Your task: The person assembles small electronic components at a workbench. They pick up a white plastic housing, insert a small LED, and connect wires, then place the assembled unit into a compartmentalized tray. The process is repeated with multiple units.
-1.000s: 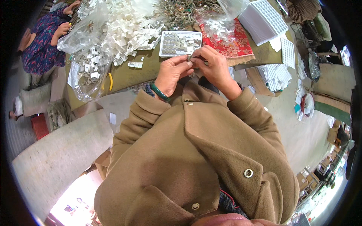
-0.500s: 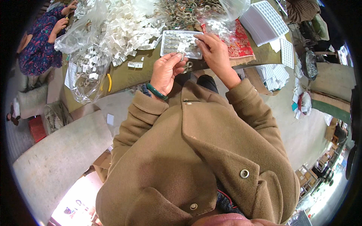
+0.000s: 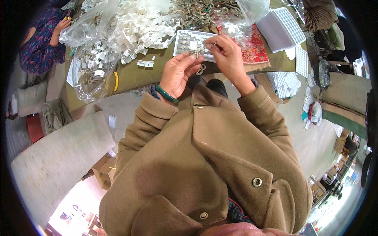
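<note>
My left hand (image 3: pixel 176 75), with a dark green bangle at its wrist, pinches a small metal piece just in front of the tray. A white tag (image 3: pixel 193 45) stands up from its fingertips, and a short looped metal band (image 3: pixel 201 70) hangs below them. Behind it lies a shallow white tray (image 3: pixel 176 42) full of small round silvery discs (image 3: pixel 183 48). Over the tray's right side my right hand (image 3: pixel 227 55) has thumb and forefinger drawn together; anything between them is too small to make out.
White tags (image 3: pixel 136 23) are heaped behind on the left, beside a clear plastic bag (image 3: pixel 88 88). Tangled metal bands (image 3: pixel 197 13) lie at the back. On the right are a red patterned cloth (image 3: pixel 254 49) and stacked white trays (image 3: pixel 277 33). A yellow handle (image 3: pixel 116 81) lies near the edge.
The view has shifted slightly. My left hand has turned a little, and the white tag now stands more upright above its fingers. My right fingers remain over the tray's right side.
</note>
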Tool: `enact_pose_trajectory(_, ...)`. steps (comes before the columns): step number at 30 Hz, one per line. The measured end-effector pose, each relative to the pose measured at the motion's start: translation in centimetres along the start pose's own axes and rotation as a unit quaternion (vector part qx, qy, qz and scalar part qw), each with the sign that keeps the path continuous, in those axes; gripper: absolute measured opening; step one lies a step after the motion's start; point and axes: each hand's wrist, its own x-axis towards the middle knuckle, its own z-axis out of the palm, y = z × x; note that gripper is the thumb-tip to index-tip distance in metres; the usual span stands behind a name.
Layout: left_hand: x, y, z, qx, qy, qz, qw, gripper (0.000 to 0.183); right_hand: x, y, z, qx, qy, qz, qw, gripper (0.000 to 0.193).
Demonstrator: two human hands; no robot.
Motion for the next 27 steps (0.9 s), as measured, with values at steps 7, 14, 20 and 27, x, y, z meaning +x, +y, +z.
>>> enact_pose_trajectory(7, -1.3, 0.0, 0.5, 0.037, -0.009, 0.012, 0.999, 0.019, -1.8, -2.2, 0.8, 0.047, 0.007, -0.038, 0.998, 0.017)
enact_pose_trajectory(14, -2.6, -0.4, 0.9, 0.054, 0.01, 0.049, 0.997, 0.022, -2.4, -2.7, 1.0, -0.034, 0.026, -0.184, 0.982, 0.015)
enact_pose_trajectory(20, -3.2, -0.8, 0.8, 0.108, 0.018, 0.124, 0.986, 0.03, -2.4, -3.3, 0.6, 0.027, -0.015, -0.111, 0.993, 0.018)
enact_pose_trajectory(27, -3.9, -0.4, 0.0, 0.074, -0.004, 0.104, 0.992, 0.025, -2.4, -3.2, 1.5, 0.297, -0.084, 0.238, 0.921, 0.029)
